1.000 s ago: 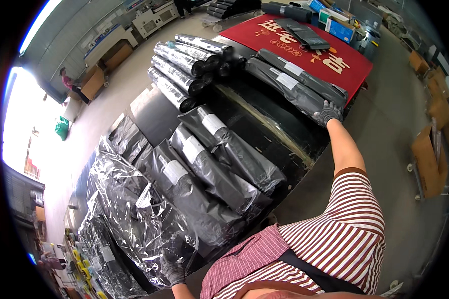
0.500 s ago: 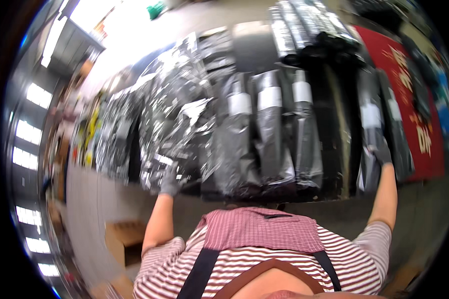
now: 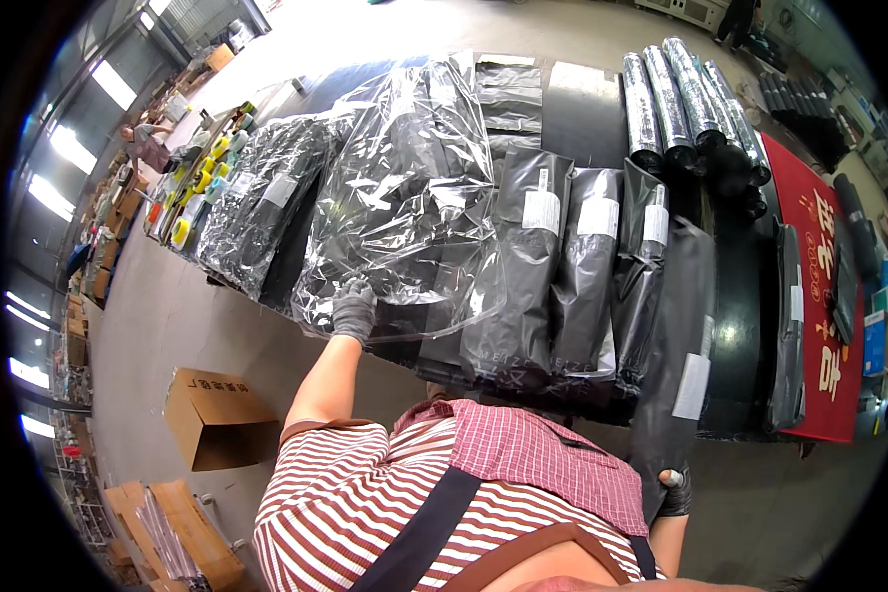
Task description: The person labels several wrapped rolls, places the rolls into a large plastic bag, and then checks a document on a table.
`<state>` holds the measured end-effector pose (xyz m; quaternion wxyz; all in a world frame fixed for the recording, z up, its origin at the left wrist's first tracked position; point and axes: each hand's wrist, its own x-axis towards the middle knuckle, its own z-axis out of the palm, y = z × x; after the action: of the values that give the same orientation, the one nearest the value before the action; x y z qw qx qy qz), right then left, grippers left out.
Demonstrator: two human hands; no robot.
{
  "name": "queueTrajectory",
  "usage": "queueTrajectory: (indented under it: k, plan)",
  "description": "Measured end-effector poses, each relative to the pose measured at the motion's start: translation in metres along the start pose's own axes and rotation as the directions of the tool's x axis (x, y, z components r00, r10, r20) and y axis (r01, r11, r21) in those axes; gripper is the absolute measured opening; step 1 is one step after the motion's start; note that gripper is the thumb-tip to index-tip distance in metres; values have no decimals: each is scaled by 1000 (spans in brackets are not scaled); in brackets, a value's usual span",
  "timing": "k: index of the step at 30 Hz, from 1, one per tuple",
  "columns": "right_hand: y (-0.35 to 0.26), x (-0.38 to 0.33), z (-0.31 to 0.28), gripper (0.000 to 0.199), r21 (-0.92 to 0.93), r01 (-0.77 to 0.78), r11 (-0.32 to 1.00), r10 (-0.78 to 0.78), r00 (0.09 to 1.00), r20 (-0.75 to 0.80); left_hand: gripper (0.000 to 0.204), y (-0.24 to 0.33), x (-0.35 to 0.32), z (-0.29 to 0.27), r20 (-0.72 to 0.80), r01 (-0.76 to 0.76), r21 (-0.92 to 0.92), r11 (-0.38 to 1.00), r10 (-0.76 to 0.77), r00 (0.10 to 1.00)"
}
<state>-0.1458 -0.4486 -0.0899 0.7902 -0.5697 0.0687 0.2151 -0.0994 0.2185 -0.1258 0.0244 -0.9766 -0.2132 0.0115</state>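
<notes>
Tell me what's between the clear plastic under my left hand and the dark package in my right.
In the head view, three labelled dark packages lie side by side between the clear plastic and the held package.

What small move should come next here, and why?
Probably bring the long grey package in the right hand left toward the clear bag: the left hand is at the bag's near edge, and dark packages show through the plastic.
</notes>
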Motion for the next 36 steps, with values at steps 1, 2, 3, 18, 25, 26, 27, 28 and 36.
queueTrajectory:
  k: [1, 2, 3, 18, 25, 26, 27, 28, 36]
  plan:
    - [-15, 1, 18, 68, -63, 33, 997, -30, 999, 44, 24, -8, 8, 1, 24, 63, -124, 990, -61, 998]
    - [-21, 7, 13, 73, -91, -57, 994, 73, 981, 181, 21, -27, 16, 18, -162, -27, -150, 988, 2, 987]
    - [-24, 5, 7, 79, -132, -118, 984, 150, 953, 264, 24, -2, 35, -11, -73, -2, -253, 967, -17, 997]
    - [-67, 160, 290, 88, -521, -385, 762, 644, 536, 546, 8, -73, 65, -135, 198, 239, -665, -708, 141, 970]
    - [-19, 261, 448, 51, -442, -166, 882, 400, 759, 513, 16, -53, 37, -141, -489, -568, -711, 414, 288, 823]
    - [4, 299, 459, 44, -473, -147, 869, 389, 793, 469, 16, -55, 37, -143, -509, -583, -710, 396, 285, 812]
    - [18, 334, 478, 43, -467, -117, 876, 348, 825, 445, 17, -59, 36, -141, -523, -590, -711, 382, 274, 807]
    - [27, 360, 505, 43, -468, -88, 879, 318, 840, 440, 16, -66, 34, -138, -518, -577, -749, 327, 255, 817]
    - [36, 488, 557, 38, -873, 300, 384, -120, 954, 275, 15, -34, 56, -136, -393, -495, -852, 172, 413, 821]
